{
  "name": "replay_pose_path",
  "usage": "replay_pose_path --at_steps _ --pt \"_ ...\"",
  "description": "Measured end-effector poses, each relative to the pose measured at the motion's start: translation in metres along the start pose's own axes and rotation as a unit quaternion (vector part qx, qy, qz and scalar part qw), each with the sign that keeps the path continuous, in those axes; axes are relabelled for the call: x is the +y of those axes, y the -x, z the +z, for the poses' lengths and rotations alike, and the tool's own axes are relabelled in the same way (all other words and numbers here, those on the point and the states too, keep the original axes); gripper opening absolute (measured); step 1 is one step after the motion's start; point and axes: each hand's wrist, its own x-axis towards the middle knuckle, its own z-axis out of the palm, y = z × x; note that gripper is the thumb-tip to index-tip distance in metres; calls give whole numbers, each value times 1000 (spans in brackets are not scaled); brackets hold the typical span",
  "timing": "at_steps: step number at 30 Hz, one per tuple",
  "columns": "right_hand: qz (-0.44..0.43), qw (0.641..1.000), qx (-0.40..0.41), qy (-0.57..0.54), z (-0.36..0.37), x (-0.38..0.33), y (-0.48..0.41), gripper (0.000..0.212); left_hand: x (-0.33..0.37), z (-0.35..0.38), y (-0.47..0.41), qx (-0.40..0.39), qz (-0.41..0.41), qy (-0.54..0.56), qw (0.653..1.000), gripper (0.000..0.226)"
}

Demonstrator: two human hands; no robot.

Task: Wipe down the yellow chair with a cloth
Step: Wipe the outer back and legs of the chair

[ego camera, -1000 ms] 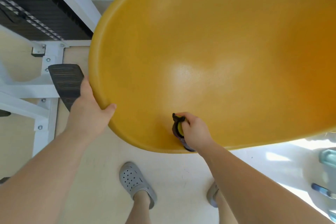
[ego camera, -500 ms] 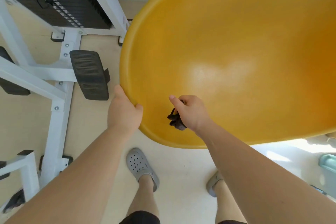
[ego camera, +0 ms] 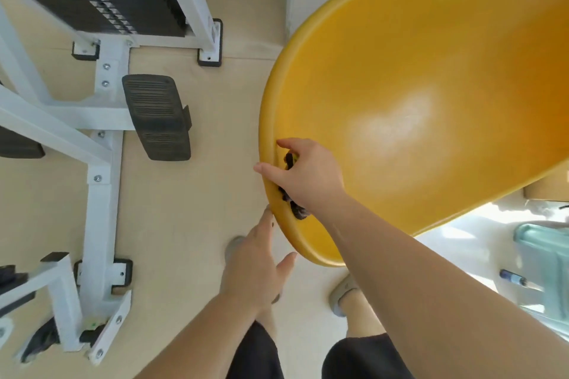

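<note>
- At near left rim of our glossy yellow moulded plastic chair (ego camera: 431, 95): our right hand (ego camera: 311, 175) pinching a crumpled dark cloth (ego camera: 292, 203).
- Just below it: our left hand (ego camera: 255, 268), fingers spread, empty.

I find no legible text, label, brand or number in the head view; nothing printed shows on any surface I can see.
</note>
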Motion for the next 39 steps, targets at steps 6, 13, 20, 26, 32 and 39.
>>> replay_pose_path --at_steps 6,13,20,26,32,39 --pt "-14 995 54 77 19 -13 -4 42 -29 -77 -31 39 53 -47 997 55" --pt "-58 990 11 126 27 16 41 34 22 -121 -76 96 161 -151 971 86" --pt "-71 985 -55 147 9 115 140 20 72 -117 -78 -36 273 -378 884 83" --pt "-75 978 -96 170 -15 176 194 33 110 -84 -84 -127 407 -481 766 66" --pt "-119 962 -121 212 -17 203 222 32 114 -49 -63 -159 478 -454 735 42" --pt "-142 916 -179 329 -49 256 274 20 79 20 9 -77 528 -374 759 48"
